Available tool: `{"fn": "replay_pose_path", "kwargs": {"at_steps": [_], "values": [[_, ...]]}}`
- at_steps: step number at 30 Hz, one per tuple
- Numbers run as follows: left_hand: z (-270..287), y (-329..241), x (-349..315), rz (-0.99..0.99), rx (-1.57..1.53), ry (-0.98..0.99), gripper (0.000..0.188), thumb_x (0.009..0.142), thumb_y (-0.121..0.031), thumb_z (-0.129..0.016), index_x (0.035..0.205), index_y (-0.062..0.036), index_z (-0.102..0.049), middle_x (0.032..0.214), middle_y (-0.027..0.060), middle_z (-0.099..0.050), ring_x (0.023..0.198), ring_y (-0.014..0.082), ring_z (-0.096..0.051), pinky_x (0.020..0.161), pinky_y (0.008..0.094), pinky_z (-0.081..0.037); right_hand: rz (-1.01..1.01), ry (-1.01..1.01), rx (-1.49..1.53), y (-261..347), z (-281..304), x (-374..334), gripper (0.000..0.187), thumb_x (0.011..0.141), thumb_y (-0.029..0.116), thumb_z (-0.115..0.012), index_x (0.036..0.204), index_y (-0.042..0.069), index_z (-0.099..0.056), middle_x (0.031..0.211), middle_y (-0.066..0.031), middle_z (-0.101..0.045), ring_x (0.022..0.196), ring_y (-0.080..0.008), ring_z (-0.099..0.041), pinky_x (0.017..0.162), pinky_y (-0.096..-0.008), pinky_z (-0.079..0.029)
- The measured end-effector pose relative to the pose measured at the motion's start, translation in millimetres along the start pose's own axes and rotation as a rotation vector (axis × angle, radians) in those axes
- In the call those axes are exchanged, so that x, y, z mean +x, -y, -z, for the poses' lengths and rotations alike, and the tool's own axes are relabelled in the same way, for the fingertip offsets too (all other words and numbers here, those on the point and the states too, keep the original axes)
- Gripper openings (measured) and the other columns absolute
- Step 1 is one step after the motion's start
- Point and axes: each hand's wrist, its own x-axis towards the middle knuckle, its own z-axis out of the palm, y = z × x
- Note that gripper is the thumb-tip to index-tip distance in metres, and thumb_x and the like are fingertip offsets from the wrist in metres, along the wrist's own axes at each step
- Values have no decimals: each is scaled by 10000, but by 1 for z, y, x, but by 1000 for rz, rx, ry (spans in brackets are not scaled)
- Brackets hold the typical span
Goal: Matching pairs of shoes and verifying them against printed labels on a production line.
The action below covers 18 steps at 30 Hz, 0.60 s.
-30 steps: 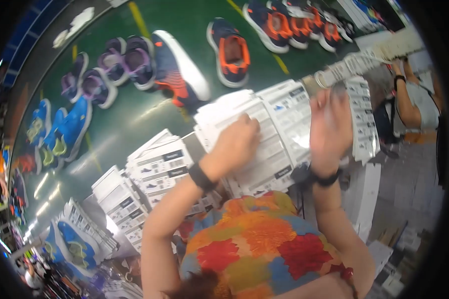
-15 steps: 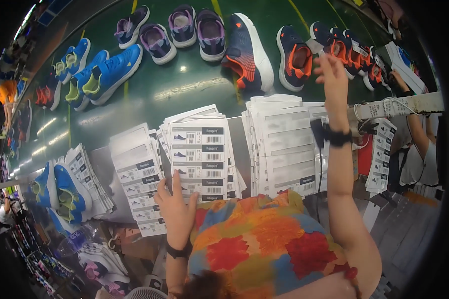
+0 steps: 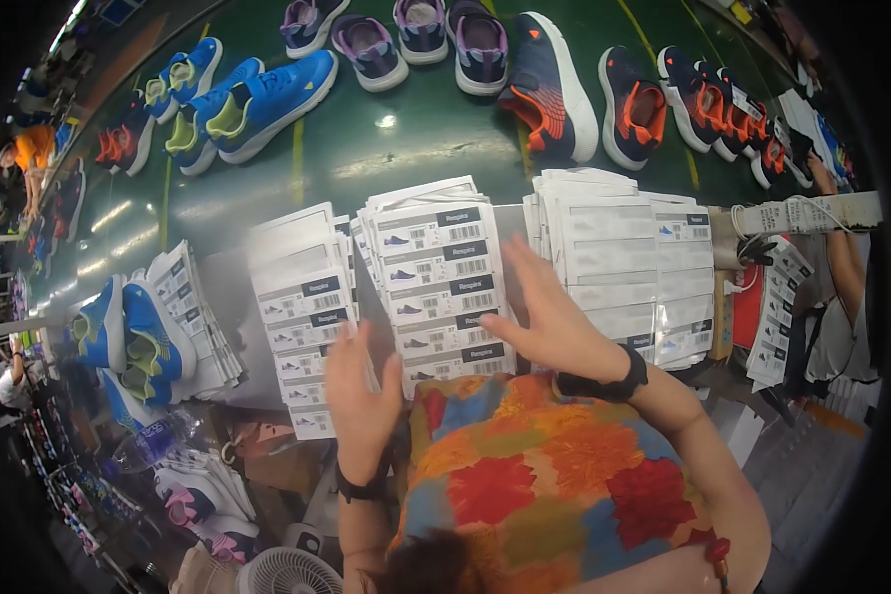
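Observation:
My left hand (image 3: 361, 404) is held low, fingers raised and thumb apart, at the gap between two stacks of printed label sheets. It holds nothing. To its left lies the left stack of label sheets (image 3: 305, 297); to its right is the middle stack of label sheets (image 3: 438, 272), each printed with small shoe pictures and barcodes. My right hand (image 3: 546, 322) spreads its fingers along the right edge of the middle stack, its thumb over the sheets. Nothing is in it; whether it touches the paper I cannot tell. Beyond it sits a right stack of mostly blank-faced sheets (image 3: 604, 243).
Across the green belt (image 3: 406, 144) stand blue shoes (image 3: 285, 101), purple-trimmed dark shoes (image 3: 480, 54) and navy-orange shoes (image 3: 569, 94). More blue shoes (image 3: 158, 332) stand at the left beside another sheet stack (image 3: 193, 312). A white bar (image 3: 812, 213) juts in at right, near another person's arm (image 3: 846, 272).
My right hand has come down from beside the navy-orange shoes to the middle stack's right edge. My left hand has drawn off the middle stack's lower left. The whole view has shifted.

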Motion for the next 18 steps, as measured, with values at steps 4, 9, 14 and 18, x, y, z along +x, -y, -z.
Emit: {"fn": "replay_pose_path", "kwargs": {"at_steps": [4,9,14,18], "values": [[4,27,27,618,382,63,1125,685,-491,-843,1543,-101,-228,1533,373,-167,1405,555,-207,995,739,-290,112,-33,323,37,-9,23,595,890,228,-680,1346,-64,-433,1311,-274,-525,1276,-431,-469,1073,-453,-380],[13,68,28,433,281,135,1291,577,-626,-836,1554,-107,-170,1439,469,-169,1377,606,-175,964,791,-245,428,173,164,54,-70,129,616,919,270,-624,1396,-50,-398,1335,-297,-500,1264,-424,-484,1070,-442,-398],[11,77,30,354,267,75,1276,566,-597,-853,1544,-104,-201,1422,467,-215,1344,605,-250,906,779,-324,291,129,-12,60,-111,257,384,787,116,-616,1153,1,-636,1087,-279,-647,1033,-426,-628,887,-480,-509],[17,96,30,334,191,-1,1290,526,-555,-893,1536,-113,-224,1419,440,-239,1330,586,-281,901,765,-340,233,305,-196,73,-127,254,268,674,65,-592,887,67,-755,904,-230,-703,869,-401,-686,771,-457,-555]]}}
